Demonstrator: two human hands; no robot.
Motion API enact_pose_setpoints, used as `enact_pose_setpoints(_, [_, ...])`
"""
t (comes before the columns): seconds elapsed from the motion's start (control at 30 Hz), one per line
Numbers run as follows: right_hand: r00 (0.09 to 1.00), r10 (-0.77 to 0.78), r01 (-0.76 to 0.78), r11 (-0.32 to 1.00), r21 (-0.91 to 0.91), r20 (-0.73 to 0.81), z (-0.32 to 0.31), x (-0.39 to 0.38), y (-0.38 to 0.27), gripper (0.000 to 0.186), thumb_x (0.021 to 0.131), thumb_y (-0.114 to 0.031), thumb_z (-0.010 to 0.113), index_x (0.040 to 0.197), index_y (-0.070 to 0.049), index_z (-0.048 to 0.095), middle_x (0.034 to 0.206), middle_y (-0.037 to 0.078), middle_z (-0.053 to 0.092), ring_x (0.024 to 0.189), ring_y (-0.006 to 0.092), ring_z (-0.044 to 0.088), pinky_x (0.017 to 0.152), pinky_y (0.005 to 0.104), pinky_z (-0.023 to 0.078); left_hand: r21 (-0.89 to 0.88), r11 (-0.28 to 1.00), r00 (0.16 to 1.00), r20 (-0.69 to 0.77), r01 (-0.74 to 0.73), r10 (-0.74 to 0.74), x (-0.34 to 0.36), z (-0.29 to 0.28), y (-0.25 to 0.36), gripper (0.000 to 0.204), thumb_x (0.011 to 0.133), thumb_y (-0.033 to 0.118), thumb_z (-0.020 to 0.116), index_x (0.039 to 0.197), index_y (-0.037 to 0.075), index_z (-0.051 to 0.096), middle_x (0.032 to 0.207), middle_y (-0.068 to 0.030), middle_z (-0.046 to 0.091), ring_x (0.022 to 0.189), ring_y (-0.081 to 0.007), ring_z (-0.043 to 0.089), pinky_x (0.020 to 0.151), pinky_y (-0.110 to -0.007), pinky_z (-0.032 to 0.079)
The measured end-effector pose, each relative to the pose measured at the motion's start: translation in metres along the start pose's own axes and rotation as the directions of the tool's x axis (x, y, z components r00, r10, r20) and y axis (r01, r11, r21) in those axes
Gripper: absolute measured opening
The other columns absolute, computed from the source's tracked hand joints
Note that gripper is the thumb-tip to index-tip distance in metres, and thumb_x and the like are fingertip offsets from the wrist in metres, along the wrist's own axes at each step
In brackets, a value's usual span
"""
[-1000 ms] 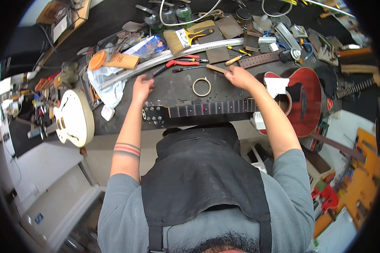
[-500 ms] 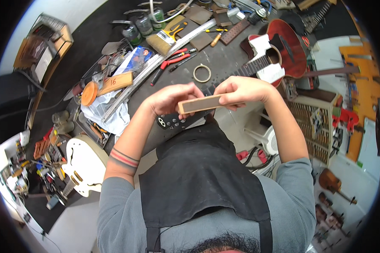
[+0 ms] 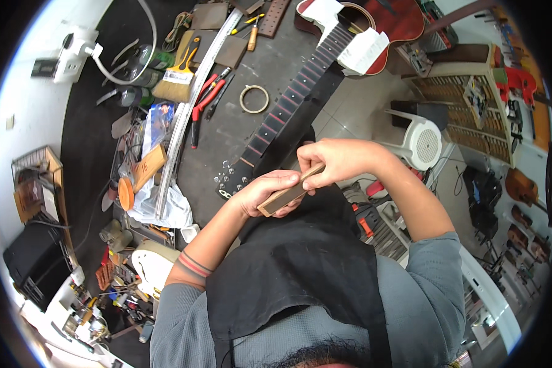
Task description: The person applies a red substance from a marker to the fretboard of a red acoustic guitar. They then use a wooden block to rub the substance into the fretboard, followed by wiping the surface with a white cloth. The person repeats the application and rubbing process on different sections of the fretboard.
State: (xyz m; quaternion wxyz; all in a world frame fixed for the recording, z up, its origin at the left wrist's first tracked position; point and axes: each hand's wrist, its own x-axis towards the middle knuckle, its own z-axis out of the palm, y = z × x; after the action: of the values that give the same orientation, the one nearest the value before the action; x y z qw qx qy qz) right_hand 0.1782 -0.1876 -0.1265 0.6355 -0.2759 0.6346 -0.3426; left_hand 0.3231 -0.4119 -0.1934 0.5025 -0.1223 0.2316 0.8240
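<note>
In front of my black apron, my left hand point(image 3: 273, 191) and my right hand point(image 3: 318, 159) are both closed on a narrow wooden block point(image 3: 280, 199) with a dark face, held at a slant. Just beyond my hands, on the dark workbench point(image 3: 205, 153), lies a red acoustic guitar point(image 3: 398, 18), its fretboard point(image 3: 287, 107) running toward me and its headstock point(image 3: 230, 180) nearest my left hand. White paper point(image 3: 362, 54) covers part of the body by the soundhole. A tape roll point(image 3: 253, 99) lies beside the neck.
Red-handled pliers point(image 3: 201, 107), a long metal ruler point(image 3: 172, 165), a brush point(image 3: 175, 83) and bottles point(image 3: 135, 95) crowd the left. A white guitar point(image 3: 147, 270) sits lower left. At right stand a white stool point(image 3: 422, 141) and a slotted wooden rack point(image 3: 475, 116).
My right hand brought the block from the bench to above my apron, where my left hand joined it. The view has swung round, shifting the bench and guitar to a steeper slant.
</note>
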Motion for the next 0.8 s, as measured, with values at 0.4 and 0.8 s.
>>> enact_pose_setpoints(0.4, [0.058,-0.450,-0.090,0.886,-0.454,-0.891,-0.183,0.025,0.122,0.032,0.102,-0.022,0.068,0.127,-0.004,0.069,0.129,0.016,0.070,0.130,0.0319,0.062,0.116,0.0464,0.043,0.937,-0.086,0.583,-0.138,0.340,0.801,0.027,-0.021,0.076,0.050,0.088,0.031,0.084,0.127,0.005,0.066,0.076,-0.0125,0.065,0.071,-0.0329,0.068,0.067,-0.045,0.054])
enact_pose_setpoints(0.8, [-0.136,-0.634,-0.471,0.718,-0.513,-0.762,-0.217,0.073,0.161,0.025,0.108,-0.022,0.056,0.122,-0.005,0.068,0.121,0.015,0.068,0.127,0.0340,0.059,0.113,0.0502,0.036,0.743,-0.540,0.617,0.220,0.395,0.755,0.036,-0.062,0.075,0.063,0.088,0.030,0.084,0.144,0.005,0.067,0.070,-0.0029,0.067,0.076,-0.0225,0.062,0.075,-0.040,0.043])
